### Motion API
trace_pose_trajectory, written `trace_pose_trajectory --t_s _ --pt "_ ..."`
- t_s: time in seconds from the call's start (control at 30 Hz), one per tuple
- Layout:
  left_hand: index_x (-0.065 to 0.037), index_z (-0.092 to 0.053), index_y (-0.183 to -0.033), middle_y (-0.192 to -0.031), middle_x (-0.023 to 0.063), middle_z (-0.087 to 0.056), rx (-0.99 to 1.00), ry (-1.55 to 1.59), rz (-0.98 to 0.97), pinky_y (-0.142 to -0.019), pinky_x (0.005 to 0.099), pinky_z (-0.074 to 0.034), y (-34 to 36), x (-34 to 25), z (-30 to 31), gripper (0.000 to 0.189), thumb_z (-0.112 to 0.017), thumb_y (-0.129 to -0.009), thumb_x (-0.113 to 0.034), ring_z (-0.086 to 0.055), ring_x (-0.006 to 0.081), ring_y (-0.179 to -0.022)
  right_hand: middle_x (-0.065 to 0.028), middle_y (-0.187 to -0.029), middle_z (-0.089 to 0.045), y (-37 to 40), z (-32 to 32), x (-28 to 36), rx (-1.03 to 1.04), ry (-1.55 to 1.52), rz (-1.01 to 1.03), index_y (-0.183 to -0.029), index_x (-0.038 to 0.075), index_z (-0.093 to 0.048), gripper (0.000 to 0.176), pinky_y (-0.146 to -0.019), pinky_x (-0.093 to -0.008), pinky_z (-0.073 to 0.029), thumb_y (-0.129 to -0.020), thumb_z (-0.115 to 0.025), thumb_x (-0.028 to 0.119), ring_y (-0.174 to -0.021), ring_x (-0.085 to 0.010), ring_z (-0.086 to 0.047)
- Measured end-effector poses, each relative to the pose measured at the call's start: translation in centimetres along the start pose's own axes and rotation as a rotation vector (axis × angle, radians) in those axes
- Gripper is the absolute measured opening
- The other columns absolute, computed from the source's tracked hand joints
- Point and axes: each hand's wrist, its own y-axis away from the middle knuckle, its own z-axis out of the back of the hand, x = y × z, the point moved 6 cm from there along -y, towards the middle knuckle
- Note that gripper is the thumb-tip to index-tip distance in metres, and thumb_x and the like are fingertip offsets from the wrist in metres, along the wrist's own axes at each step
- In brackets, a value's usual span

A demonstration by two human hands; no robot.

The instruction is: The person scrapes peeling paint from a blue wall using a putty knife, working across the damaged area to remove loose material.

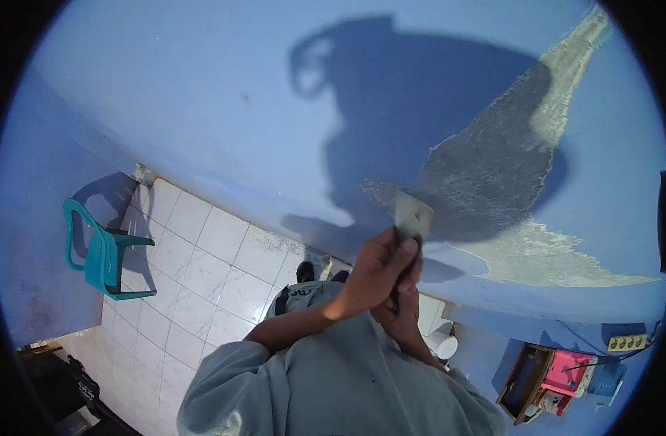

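Note:
A scraper with a flat metal blade (413, 211) points up toward the blue wall (224, 102). My left hand (373, 272) is closed around it just below the blade, thumb lying along the front. Below that, my right hand (404, 316) is wrapped about the lower end of the dark handle, partly hidden behind my left hand. In this view the blade overlaps the lower left edge of a large bare grey patch (485, 174), where the blue paint has come off in a ragged outline. My head's and arms' shadow falls across much of that patch.
A green plastic chair (104, 261) stands at the left on white floor tiles (224, 236). At the lower right are a wooden cabinet (525, 381), a pink box (567, 372), a power strip (627, 342) with a cable and a white bucket (442, 343).

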Motion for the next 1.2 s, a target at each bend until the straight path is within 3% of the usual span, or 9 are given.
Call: trace_pose_trajectory --t_s 0.13,0.2,0.27,0.33,0.47,0.63,1.0,1.03,1.2 --pt "-0.002 -0.041 -0.088 -0.06 0.0048 -0.048 0.133 0.035 0.07 -0.048 0.0221 -0.039 0.6 2.1 -2.5 0.018 -0.039 -0.093 -0.019 -0.043 0.0082 -0.047 -0.0004 -0.057 -0.038 3.4 1.4 0.3 -0.014 -0.119 -0.056 -0.074 0.008 -0.037 0.04 -0.043 -0.023 -0.026 -0.091 -0.035 0.043 -0.046 -0.009 -0.036" --pt "-0.001 -0.043 -0.085 -0.063 0.0033 -0.05 0.107 0.138 0.097 -0.049 0.0218 -0.039 1.4 2.6 -2.8 0.018 -0.041 -0.092 -0.017 -0.046 0.0067 -0.053 0.0 -0.058 -0.037 4.0 1.7 1.4 -0.121 0.041 0.015 -0.074 0.008 -0.037 0.04 -0.043 -0.0227 -0.026 -0.09 -0.035 0.045 -0.047 -0.0087 -0.035" --pt "-0.001 -0.044 -0.086 -0.063 0.0035 -0.051 0.001 0.073 0.065 -0.05 0.022 -0.042 1.0 2.2 -2.1 0.019 -0.042 -0.092 -0.019 -0.048 0.0078 -0.053 0.0002 -0.058 -0.036 3.2 0.3 2.8 -0.08 0.03 0.055 -0.073 0.008 -0.038 0.04 -0.043 -0.0225 -0.025 -0.091 -0.034 0.043 -0.047 -0.0084 -0.033" --pt "-0.002 -0.045 -0.086 -0.062 0.0035 -0.051 -0.053 0.124 0.025 -0.05 0.0221 -0.043 -0.4 -0.6 -1.2 0.019 -0.042 -0.092 -0.02 -0.049 0.0079 -0.053 0.0004 -0.058 -0.035 1.0 -1.2 3.0 -0.043 -0.185 -0.087 -0.072 0.008 -0.037 0.04 -0.043 -0.0224 -0.025 -0.092 -0.031 0.042 -0.046 -0.0078 -0.031" --pt "-0.002 -0.047 -0.086 -0.061 0.0031 -0.051 -0.055 0.149 -0.091 -0.051 0.022 -0.046 -1.1 -5.5 -0.9 0.021 -0.043 -0.091 -0.022 -0.05 0.0079 -0.05 0.001 -0.057 -0.034 -2.0 -4.7 4.7 0.162 -0.08 -0.088 -0.073 0.007 -0.036 0.04 -0.042 -0.0226 -0.025 -0.093 -0.028 0.041 -0.045 -0.0072 -0.03" --pt "-0.002 -0.043 -0.085 -0.056 0.0054 -0.047 -0.083 -0.024 -0.026 -0.042 0.0241 -0.042 0.5 -2.3 -0.9 0.024 -0.037 -0.094 -0.024 -0.043 0.0098 -0.042 -0.0002 -0.056 -0.035 -0.1 -2.9 2.8 0.068 0.036 0.019 -0.073 0.007 -0.036 0.039 -0.041 -0.0231 -0.025 -0.092 -0.032 0.042 -0.044 -0.0073 -0.029" --pt "-0.004 -0.044 -0.086 -0.058 0.0047 -0.045 0.016 0.253 0.094 -0.044 0.0219 -0.04 1.0 0.5 -3.4 0.023 -0.04 -0.093 -0.025 -0.039 0.0077 -0.045 0.0008 -0.051 -0.031 3.7 -1.7 3.3 0.052 -0.091 -0.198 -0.071 0.009 -0.037 0.049 -0.04 -0.0221 -0.023 -0.089 -0.027 0.053 -0.04 -0.0069 -0.026" --pt "-0.004 -0.044 -0.085 -0.058 0.0048 -0.045 -0.011 0.242 0.096 -0.044 0.0223 -0.04 0.2 -0.5 -3.0 0.022 -0.04 -0.093 -0.025 -0.039 0.0076 -0.045 0.0039 -0.046 -0.029 2.2 -2.8 4.0 0.002 -0.203 -0.296 -0.074 0.012 -0.038 0.048 -0.035 -0.0222 -0.02 -0.084 -0.036 0.058 -0.036 -0.0063 -0.026" --pt "-0.004 -0.044 -0.084 -0.058 0.004 -0.045 -0.071 0.128 0.068 -0.044 0.0229 -0.043 0.0 -1.2 -1.7 0.024 -0.043 -0.092 -0.026 -0.038 0.0069 -0.043 0.0042 -0.047 -0.03 2.2 -2.3 1.9 -0.192 -0.123 -0.182 -0.078 0.013 -0.037 0.045 -0.036 -0.0234 -0.02 -0.085 -0.036 0.058 -0.037 -0.0061 -0.027"
